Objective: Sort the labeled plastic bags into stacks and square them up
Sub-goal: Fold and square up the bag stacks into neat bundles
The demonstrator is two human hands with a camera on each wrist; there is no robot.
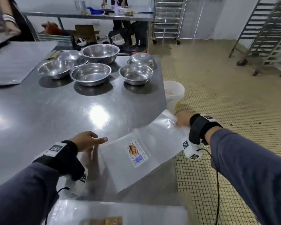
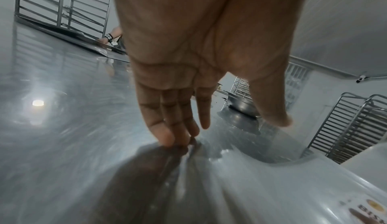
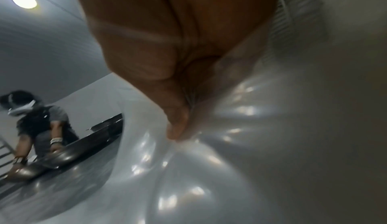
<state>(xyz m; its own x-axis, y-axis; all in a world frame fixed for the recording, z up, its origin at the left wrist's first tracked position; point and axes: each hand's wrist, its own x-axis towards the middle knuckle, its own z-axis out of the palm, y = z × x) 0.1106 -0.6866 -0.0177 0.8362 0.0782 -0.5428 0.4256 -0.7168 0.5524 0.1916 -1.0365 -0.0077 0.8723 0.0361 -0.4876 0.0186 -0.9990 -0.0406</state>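
A clear plastic bag (image 1: 154,143) with an orange and blue label (image 1: 137,155) lies slanted across the steel table's (image 1: 55,114) right corner, its far end hanging past the edge. My right hand (image 1: 179,121) pinches that far end; in the right wrist view the thumb (image 3: 178,124) presses crumpled plastic (image 3: 230,161) against the fingers. My left hand (image 1: 96,140) hovers at the bag's near left edge, thumb pointing at it. Its fingers (image 2: 167,128) hang straight with tips touching the table beside the bag (image 2: 293,186). A stack of labeled bags (image 1: 117,211) lies at the table's near edge.
Several steel bowls (image 1: 91,75) stand at the back of the table. A metal sheet (image 1: 15,65) lies at the left, with another person (image 1: 3,25) behind it. A white bucket (image 1: 173,93) stands on the floor by the table's right edge. Wheeled racks (image 1: 266,33) stand at the right.
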